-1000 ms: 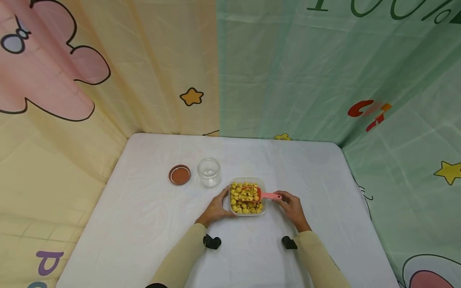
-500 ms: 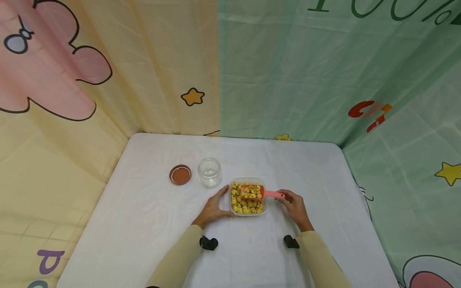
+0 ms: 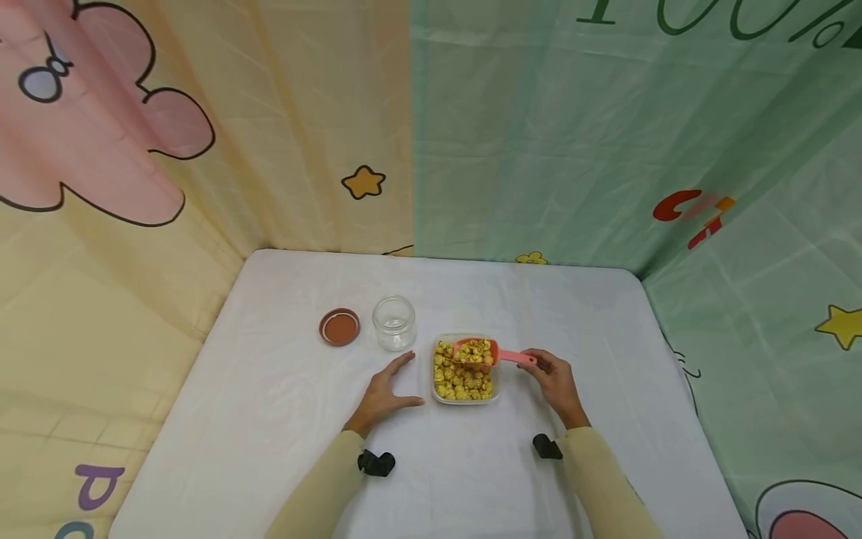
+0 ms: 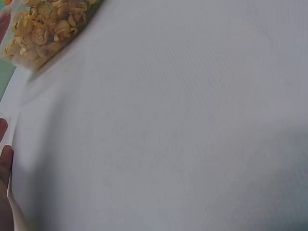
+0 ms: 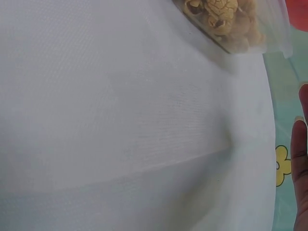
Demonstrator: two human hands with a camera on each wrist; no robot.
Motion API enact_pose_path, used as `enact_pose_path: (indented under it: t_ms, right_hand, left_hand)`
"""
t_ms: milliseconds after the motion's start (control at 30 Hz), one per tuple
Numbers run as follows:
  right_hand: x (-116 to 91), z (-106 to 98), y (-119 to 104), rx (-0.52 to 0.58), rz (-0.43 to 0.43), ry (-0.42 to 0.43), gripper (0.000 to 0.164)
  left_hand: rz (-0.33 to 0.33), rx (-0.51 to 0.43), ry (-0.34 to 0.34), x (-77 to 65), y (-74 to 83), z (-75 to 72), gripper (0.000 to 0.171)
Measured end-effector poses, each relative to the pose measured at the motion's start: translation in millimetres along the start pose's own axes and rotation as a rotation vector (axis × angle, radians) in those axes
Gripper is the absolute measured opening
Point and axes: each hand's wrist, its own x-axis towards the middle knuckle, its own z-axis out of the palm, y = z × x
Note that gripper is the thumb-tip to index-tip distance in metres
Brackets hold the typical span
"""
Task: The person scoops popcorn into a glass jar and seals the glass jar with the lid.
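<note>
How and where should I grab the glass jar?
Probably around the round side of the glass jar, below the rim, coming from the near side. It stands upright with its open mouth up, so there's a wall to wrap around. Of the hands, the left hand is nearer; the brown lid lies left of the jar.

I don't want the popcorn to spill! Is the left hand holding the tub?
No, the left hand is open beside the tub, white table showing between them.
</note>
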Motion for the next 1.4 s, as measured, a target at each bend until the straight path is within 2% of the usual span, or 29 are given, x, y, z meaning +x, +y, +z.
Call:
enact_pose_path:
  t_ms: [200,400,500,533,600,667,733,767,800,900,967,1000,1067,1100,1200,1300,1333,1400]
  right_hand:
    - [8.0,1.5,17.9,-0.015,-0.018,0.022,0.039]
    - [15.5,0.8,17.7,-0.015,-0.049,0.011,0.041]
    - [19.6,1.3,20.0,0.003,-0.051,0.007,0.037]
    - [19.5,-0.5,13.1,0.040,-0.057,-0.012,0.035]
    - [22.7,-1.2,14.2,0.068,-0.055,-0.026,0.031]
    - [24.2,-3.2,2.8,0.101,-0.051,-0.040,0.029]
    - [24.4,-6.3,-17.3,0.108,-0.059,-0.054,0.029]
    - [25.9,-5.5,-19.9,0.077,-0.050,-0.043,0.030]
    - [25.9,-6.1,-25.9,0.107,-0.058,-0.052,0.031]
    - [26.5,-7.4,-46.2,0.067,-0.044,-0.054,0.035]
    - [28.7,-7.8,-51.3,0.067,-0.027,-0.061,0.036]
    - [30.6,-7.5,-46.8,0.089,-0.040,-0.066,0.035]
    - [32.8,-7.2,-54.0,0.057,-0.017,-0.062,0.034]
    - [35.8,-7.3,-47.5,0.091,-0.038,-0.071,0.035]
    - [39.6,-7.0,-50.1,0.077,-0.025,-0.080,0.035]
    - [43.3,-7.3,-59.5,0.055,0.015,-0.092,0.036]
    - [43.2,-6.9,-68.0,0.015,0.041,-0.094,0.035]
    - [46.4,-6.5,-70.7,0.021,0.052,-0.108,0.035]
  left_hand:
    - [-0.032,0.004,0.055,-6.4,0.0,-11.8,0.087]
    - [-0.080,0.010,0.094,-12.4,-2.6,-26.4,0.085]
    - [-0.080,0.005,0.115,-14.0,-5.2,-35.4,0.085]
    - [-0.078,0.003,0.124,-14.0,-6.5,-38.5,0.085]
    - [-0.073,0.002,0.142,-13.8,-8.8,-44.6,0.085]
    - [-0.064,0.001,0.168,-13.0,-10.9,-50.2,0.085]
    - [-0.065,-0.008,0.190,-11.9,-11.8,-55.6,0.085]
    - [-0.067,-0.016,0.199,-11.1,-11.5,-58.2,0.084]
    - [-0.067,-0.018,0.207,-10.1,-11.9,-60.8,0.085]
    - [-0.083,-0.042,0.225,-6.7,-10.8,-67.8,0.085]
    - [-0.094,-0.056,0.229,-4.0,-9.6,-71.5,0.085]
    - [-0.098,-0.057,0.229,-2.6,-9.5,-73.3,0.085]
    - [-0.106,-0.070,0.229,-0.2,-8.0,-76.2,0.085]
    - [-0.107,-0.072,0.228,1.2,-7.6,-77.3,0.085]
    - [-0.095,-0.068,0.222,5.2,-5.8,-80.2,0.085]
    - [-0.080,-0.065,0.221,9.6,-3.0,-82.5,0.086]
    - [-0.076,-0.063,0.219,11.1,-1.7,-83.2,0.086]
    - [-0.074,-0.061,0.217,14.4,0.7,-84.7,0.087]
